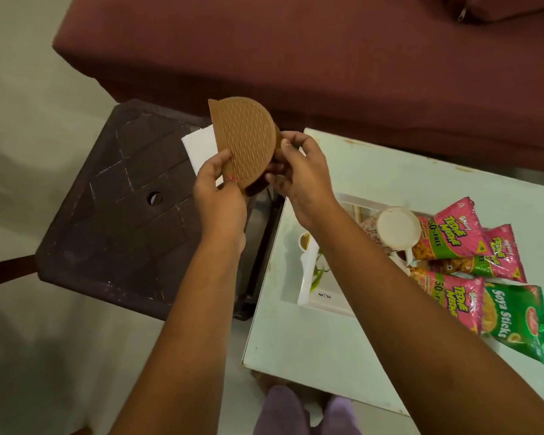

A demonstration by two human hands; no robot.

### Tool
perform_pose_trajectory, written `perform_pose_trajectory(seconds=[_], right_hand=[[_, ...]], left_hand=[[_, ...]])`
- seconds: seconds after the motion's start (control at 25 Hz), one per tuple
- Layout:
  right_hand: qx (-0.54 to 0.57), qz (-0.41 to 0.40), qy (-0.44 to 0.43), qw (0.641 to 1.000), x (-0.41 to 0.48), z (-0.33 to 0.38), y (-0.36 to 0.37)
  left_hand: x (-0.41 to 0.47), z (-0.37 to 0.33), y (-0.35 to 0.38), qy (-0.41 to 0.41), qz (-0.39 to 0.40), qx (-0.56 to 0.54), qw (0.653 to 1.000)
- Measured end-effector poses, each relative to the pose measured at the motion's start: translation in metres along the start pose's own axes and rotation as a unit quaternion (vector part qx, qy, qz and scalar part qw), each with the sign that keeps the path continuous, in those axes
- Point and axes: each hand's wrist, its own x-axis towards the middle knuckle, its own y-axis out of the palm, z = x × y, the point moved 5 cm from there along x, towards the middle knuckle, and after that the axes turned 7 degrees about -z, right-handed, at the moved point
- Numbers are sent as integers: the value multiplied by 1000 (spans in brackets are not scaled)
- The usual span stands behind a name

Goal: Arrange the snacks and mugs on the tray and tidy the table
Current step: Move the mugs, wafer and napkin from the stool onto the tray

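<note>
Both my hands hold a stack of brown ribbed coasters (pixel 248 142) in the air above the gap between the stool and the table. My left hand (pixel 220 196) pinches the stack's lower left edge. My right hand (pixel 299 177) grips its right side, fingers curled behind it. On the white table lies a white tray (pixel 314 296) with a leaf print. An overturned white patterned mug (pixel 390 229) lies on the tray. Pink Tedhe Medhe snack packets (pixel 456 233) and a green Soya Sticks packet (pixel 515 321) lie on the tray's right part.
A dark brown plastic stool (pixel 123 208) stands left of the white table (pixel 390 171), with a white sheet (pixel 198 146) on its far corner. A maroon sofa (pixel 296 51) runs along the back. A dark bin-like object (pixel 258 246) sits between stool and table.
</note>
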Motion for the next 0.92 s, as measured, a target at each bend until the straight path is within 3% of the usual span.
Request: perform_pose_trajectory(seconds=[0.16, 0.32, 0.56, 0.92], right_hand=[[-209, -94, -122, 966, -16, 20, -71], [-316, -76, -82, 942, -40, 6, -129], [-510, -32, -89, 855, -62, -41, -146], [-600, -30, -59, 797, -71, -80, -133]], left_hand=[[-40, 31, 27, -136, 55, -75, 986], [-86, 85, 55, -269, 141, -106, 947], [-99, 139, 45, -229, 132, 102, 959], [-105, 147, 52, -192, 159, 182, 951]])
